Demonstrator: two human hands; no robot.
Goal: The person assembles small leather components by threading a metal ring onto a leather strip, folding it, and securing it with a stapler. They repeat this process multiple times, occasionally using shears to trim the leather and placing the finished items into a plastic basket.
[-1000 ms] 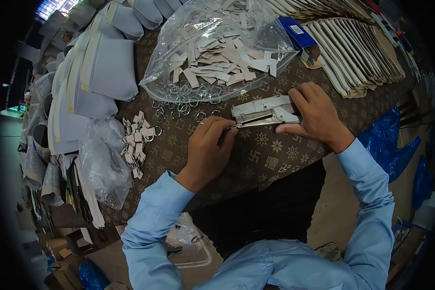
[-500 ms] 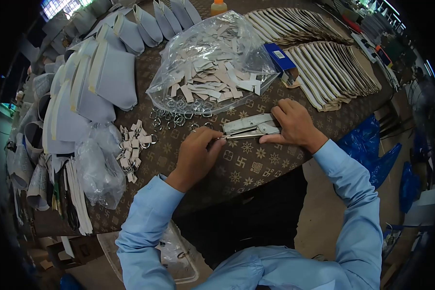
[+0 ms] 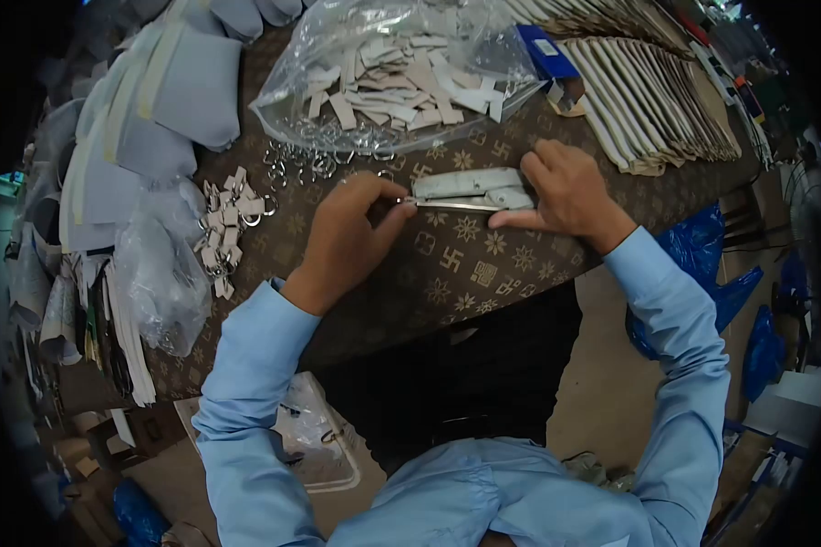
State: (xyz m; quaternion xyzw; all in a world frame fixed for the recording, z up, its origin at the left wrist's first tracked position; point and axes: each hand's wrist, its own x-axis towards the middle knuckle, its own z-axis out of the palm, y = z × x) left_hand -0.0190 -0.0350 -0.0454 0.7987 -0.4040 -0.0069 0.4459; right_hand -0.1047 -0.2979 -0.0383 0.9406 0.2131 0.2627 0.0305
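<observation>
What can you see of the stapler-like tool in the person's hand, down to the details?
The stapler-like tool is long and narrow, with a pale, scuffed top and a shiny, metal-looking lower bar; a dark gap shows between them. It sits crosswise over the patterned cloth. The right hand holds its rear end, partly hiding it. The left hand pinches something tiny at its front tip.
</observation>
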